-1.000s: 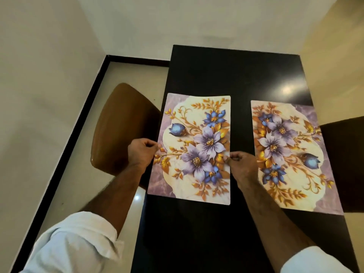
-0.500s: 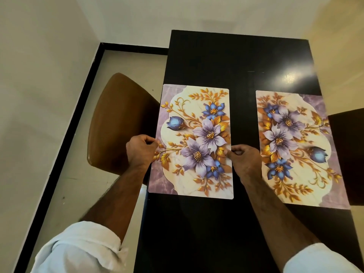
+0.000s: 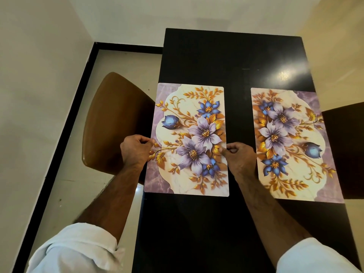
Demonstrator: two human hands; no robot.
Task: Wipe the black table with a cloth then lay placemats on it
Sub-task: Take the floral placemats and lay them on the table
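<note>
Two floral placemats with purple and blue flowers lie on the glossy black table (image 3: 226,56). The left placemat (image 3: 189,138) lies along the table's left edge, and its left side reaches slightly past that edge. My left hand (image 3: 136,150) pinches its left edge and my right hand (image 3: 240,156) pinches its right edge, both about midway along. The right placemat (image 3: 291,142) lies flat near the table's right edge, untouched. No cloth is in view.
A brown chair (image 3: 112,123) stands tucked at the table's left side, and a dark chair (image 3: 346,146) at the right side. Cream walls close in at the left and far end, with a black skirting strip (image 3: 65,134) along the pale floor.
Both hands keep their pinch on the left placemat, which has shifted slightly and squared up with the table edge. The camera has tilted, showing more of the far table.
</note>
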